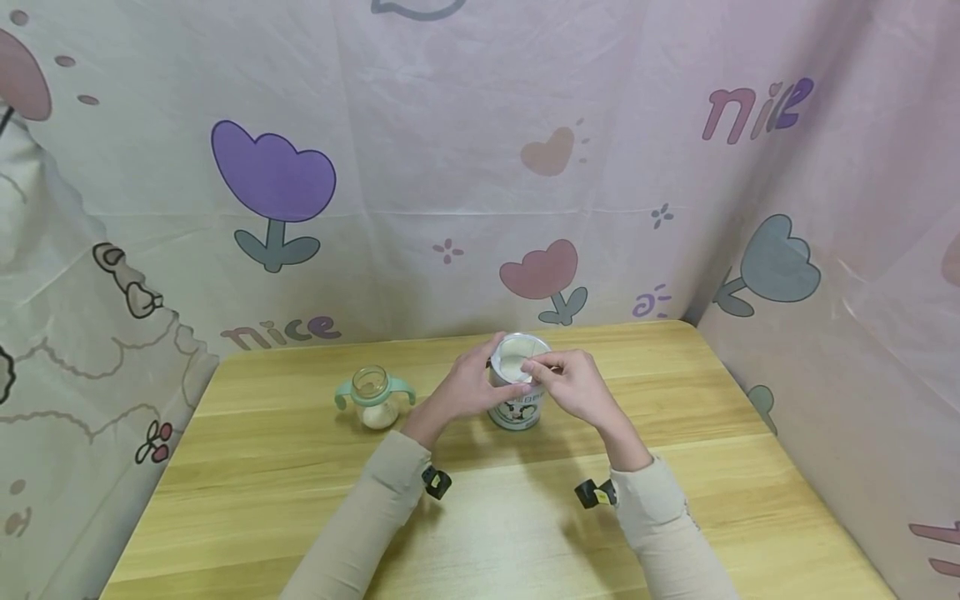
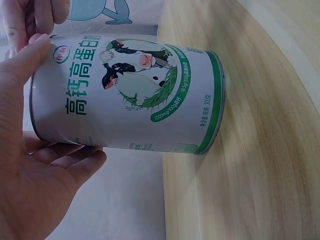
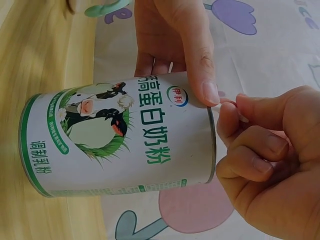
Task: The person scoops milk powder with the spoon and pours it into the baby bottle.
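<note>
A white milk powder can (image 1: 516, 412) with a green base band and a cow picture stands upright on the table. My left hand (image 1: 471, 385) grips it near the top, thumb at the front rim and fingers round the far side, as the left wrist view (image 2: 30, 165) of the hand also shows. Inside the can's mouth there is something pale. My right hand (image 1: 573, 387) is over the rim, thumb and forefinger pinching the edge of what looks like a thin whitish seal; the fingers (image 3: 255, 160) mostly hide it.
A baby bottle (image 1: 375, 408) with green handles, its top uncapped and white powder inside, stands to the left of the can. The wooden table (image 1: 300, 500) reaches back to a patterned cloth (image 1: 420, 167), which also hangs along both sides.
</note>
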`<state>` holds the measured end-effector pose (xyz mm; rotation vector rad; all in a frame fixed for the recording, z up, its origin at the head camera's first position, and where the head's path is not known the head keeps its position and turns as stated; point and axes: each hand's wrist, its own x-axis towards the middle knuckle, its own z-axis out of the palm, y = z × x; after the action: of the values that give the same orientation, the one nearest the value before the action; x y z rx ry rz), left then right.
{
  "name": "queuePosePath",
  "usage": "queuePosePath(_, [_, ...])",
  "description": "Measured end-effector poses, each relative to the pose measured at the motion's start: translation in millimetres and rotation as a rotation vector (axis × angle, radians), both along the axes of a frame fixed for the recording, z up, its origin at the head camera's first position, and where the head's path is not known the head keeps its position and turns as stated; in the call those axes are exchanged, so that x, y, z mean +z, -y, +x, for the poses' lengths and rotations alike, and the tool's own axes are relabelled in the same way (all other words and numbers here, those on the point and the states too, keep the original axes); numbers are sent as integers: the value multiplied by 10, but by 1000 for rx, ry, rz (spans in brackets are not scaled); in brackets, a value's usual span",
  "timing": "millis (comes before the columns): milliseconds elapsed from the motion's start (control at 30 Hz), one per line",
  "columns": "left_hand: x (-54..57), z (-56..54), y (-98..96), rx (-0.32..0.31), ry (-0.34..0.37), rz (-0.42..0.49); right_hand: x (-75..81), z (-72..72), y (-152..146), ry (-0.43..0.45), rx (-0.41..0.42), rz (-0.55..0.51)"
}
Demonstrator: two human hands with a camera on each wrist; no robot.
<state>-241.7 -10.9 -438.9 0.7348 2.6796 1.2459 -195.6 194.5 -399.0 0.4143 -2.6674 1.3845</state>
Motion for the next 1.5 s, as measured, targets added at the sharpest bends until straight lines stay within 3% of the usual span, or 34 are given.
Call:
queuePosePath(600, [-29, -15, -7, 7, -4, 12, -1, 14, -9, 14, 18, -14])
queuePosePath(900, [-28, -16, -16, 13, -14, 4, -39, -9, -23, 12, -96, -57])
queuePosePath(1200, [-16, -5, -10, 7, -19, 6, -57, -25, -53, -6, -273, -160])
queuePosePath(1500, [-13, 1, -5, 12, -17, 2, -94, -42, -94, 11, -287, -260])
